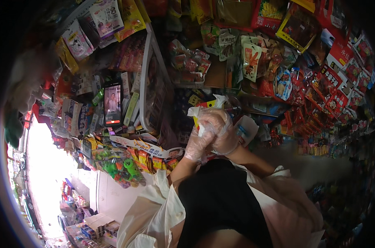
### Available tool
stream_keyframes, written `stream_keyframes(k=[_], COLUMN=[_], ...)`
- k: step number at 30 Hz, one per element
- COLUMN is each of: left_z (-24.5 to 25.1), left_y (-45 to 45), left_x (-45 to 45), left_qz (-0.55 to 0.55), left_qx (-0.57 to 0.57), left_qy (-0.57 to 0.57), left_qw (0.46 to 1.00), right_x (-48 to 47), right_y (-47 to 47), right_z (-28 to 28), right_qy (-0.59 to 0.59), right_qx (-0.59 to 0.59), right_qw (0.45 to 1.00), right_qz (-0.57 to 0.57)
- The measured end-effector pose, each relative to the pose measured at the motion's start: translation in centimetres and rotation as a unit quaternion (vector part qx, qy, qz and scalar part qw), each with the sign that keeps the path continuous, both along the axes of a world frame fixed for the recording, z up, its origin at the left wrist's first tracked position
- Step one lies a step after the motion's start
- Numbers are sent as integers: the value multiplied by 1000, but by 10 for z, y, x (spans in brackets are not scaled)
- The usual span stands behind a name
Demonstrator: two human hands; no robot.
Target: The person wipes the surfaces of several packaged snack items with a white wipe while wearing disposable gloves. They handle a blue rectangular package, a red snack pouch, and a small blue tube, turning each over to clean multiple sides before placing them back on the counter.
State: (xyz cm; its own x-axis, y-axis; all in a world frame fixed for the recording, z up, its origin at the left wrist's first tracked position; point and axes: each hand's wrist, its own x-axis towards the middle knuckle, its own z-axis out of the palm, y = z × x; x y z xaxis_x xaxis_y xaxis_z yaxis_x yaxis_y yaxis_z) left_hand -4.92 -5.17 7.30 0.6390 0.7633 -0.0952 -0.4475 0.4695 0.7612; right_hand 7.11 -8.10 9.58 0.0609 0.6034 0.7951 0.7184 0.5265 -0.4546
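Both hands wear clear disposable plastic gloves and are pressed together in front of my chest. My left hand is closed around a crumpled white tissue-like piece, and my right hand wraps over it from the other side. Above the knuckles, more white crumpled material sticks out, beside a yellow and red packet. The fingers hide most of what is gripped, so which hand carries the packet is unclear. Right of my right wrist lies a white piece with a blue mark.
A lit smartphone stands left among small boxes, beside a white plastic basket rim. Snack pouches and red packets crowd the far and right sides. Bagged green toys hang at the left, near a bright doorway.
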Motion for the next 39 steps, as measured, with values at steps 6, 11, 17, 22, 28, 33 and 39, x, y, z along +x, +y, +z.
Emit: stream_keyframes(k=[6, 11, 17, 22, 28, 33, 39], left_z=[23, 2, -30, -5, 18, 15, 23], left_y=[-1, 11, 23, 19, 16, 19, 24], left_x=[-6, -6, -6, -9, -6, -10, -5], left_qz=[-31, 31, 65, -153, -2, -16, -72], left_qx=[-21, -81, 454, -132, -90, -143, -202], left_qy=[28, -38, 211, -171, -84, -60, -143], left_qw=[999, 996, 863, 964, 992, 988, 966], right_x=[36, 24, 22, 48, 12, 27, 24], right_y=[14, -5, 10, 14, -9, 2, -9], right_z=[19, 21, 7, 19, 20, 11, 7], right_qy=[85, 9, -18, 105, -32, -49, 0], right_qx=[-5, -11, 18, -3, 20, 29, -25], right_qw=[987, 1000, 998, 988, 999, 996, 999], right_qz=[-133, -25, -49, -115, 36, -74, -22])
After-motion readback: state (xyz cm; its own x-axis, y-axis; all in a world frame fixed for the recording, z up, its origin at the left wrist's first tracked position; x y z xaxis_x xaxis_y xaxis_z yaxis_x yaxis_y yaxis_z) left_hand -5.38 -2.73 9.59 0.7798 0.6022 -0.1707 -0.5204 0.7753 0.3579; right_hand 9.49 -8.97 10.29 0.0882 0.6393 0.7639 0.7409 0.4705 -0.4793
